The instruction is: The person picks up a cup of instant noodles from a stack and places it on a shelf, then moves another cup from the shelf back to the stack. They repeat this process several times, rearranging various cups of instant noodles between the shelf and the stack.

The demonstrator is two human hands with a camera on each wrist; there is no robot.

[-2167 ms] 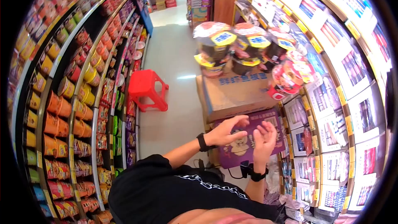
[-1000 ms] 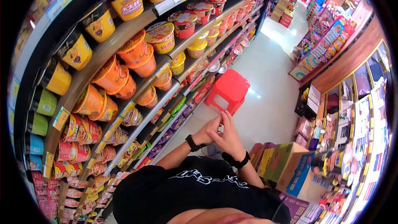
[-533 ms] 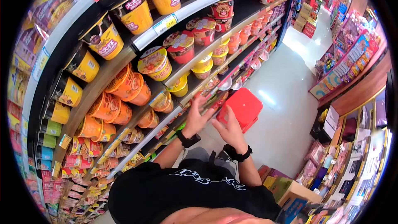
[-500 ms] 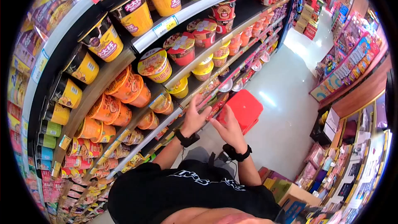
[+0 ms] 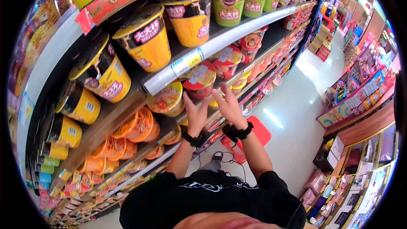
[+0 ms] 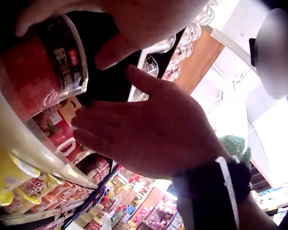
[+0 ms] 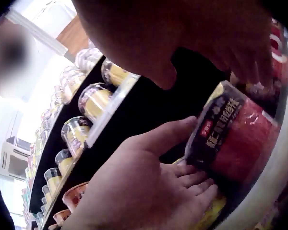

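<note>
A red instant noodle bowl (image 5: 200,78) with a black band stands on a middle shelf, in front of both hands. My left hand (image 5: 196,116) reaches toward its near-left side with fingers extended. My right hand (image 5: 230,107) is on the opposite side, also with fingers straight. In the left wrist view the right hand (image 6: 139,124) spreads below and beside the noodle bowl (image 6: 29,72). The right wrist view has the left hand's fingertips right at the black rim of the noodle bowl (image 7: 240,139). Neither hand is curled round it.
A yellow noodle bowl (image 5: 167,99) sits left of the hands, with orange tubs (image 5: 137,125) lower down. Large yellow-and-black cups (image 5: 148,44) line the shelf above, behind a metal rail (image 5: 229,34). A red stool (image 5: 258,132) stands on the aisle floor beside the shelf.
The view has swung left from the cartons with stacked bowls to the noodle shelf. The hands, briefly together, have separated and moved forward to the red bowl.
</note>
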